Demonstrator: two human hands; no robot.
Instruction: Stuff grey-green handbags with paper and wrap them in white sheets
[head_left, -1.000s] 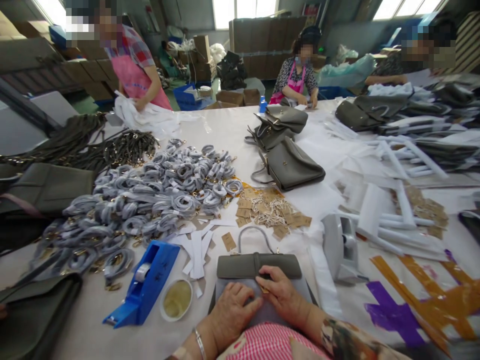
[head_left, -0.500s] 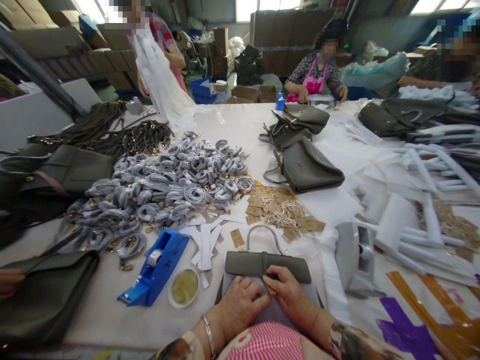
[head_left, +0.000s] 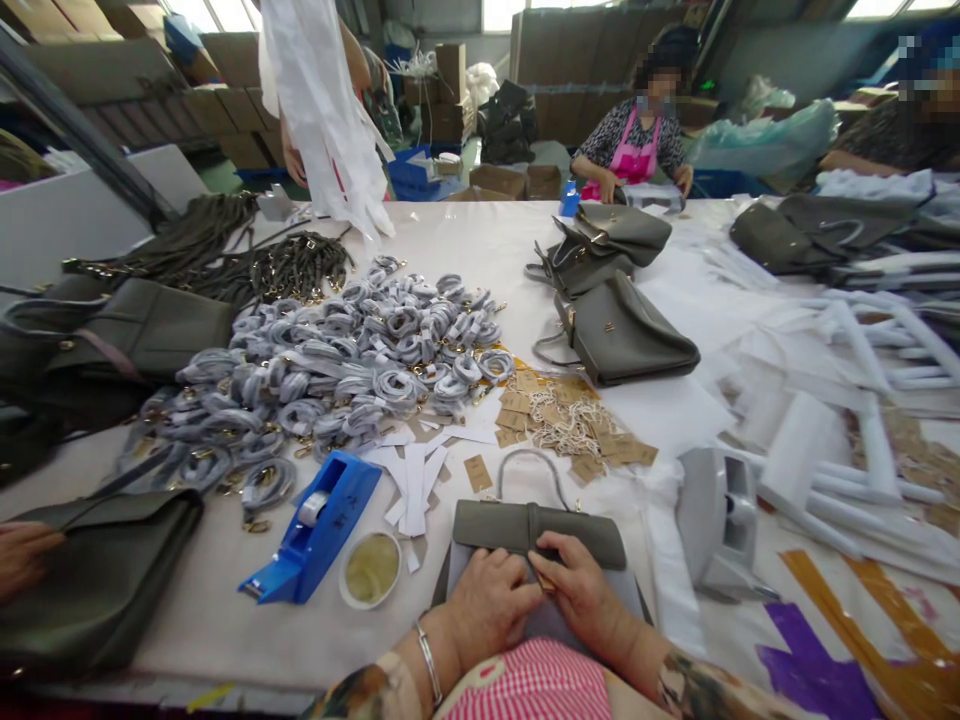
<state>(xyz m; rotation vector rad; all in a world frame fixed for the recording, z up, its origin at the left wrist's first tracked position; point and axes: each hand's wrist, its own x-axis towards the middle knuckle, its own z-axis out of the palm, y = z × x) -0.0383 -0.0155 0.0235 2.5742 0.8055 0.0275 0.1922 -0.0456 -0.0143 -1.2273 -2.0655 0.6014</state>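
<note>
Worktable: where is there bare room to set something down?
Between the blue tape dispenser and the front-left handbag; and beyond the coiled straps, left of the central handbags. Crowded: the straps' heap, and the right side around the grey tape dispenser and white tubes.

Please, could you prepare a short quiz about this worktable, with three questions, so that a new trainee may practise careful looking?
1. True or false: the person's left hand and right hand are both on the bag in front of them.

2. Which of these is nearest to the blue tape dispenser?
A) the purple tape
B) the round dish with yellowish contents
C) the grey dispenser

3. Fill in the missing word: the person wears a silver-coloured bracelet on the ____ wrist.

Key: 1. True. 2. B. 3. Left.
</note>
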